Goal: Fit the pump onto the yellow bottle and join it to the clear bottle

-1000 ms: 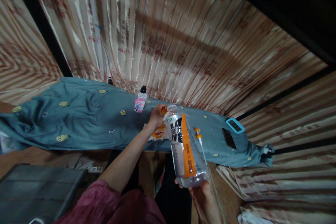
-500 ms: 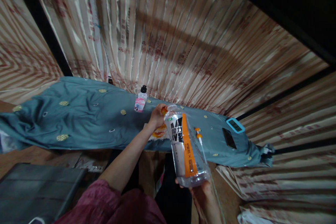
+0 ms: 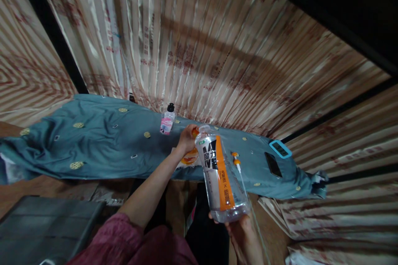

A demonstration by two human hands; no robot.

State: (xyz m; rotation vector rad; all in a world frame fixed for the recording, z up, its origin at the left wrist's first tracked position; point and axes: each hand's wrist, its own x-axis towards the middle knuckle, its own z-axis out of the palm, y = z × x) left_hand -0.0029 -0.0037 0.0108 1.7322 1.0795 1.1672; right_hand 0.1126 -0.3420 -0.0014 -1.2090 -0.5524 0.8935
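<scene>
My right hand grips the base of a clear plastic bottle with an orange and black label, held tilted with its open neck pointing away from me. My left hand reaches over the blue-green cloth and is closed around something orange, which looks like the bottle's cap. Under that hand lies a white and orange packet. A small bottle with a pink label and black cap stands on the cloth just left of my left hand.
Two orange-tipped small items lie right of the big bottle. A dark phone and a blue-framed device rest at the cloth's right end. Striped wooden sheets rise behind. A grey box sits at lower left.
The view has shifted slightly; both hands and the bottle keep almost the same pose.
</scene>
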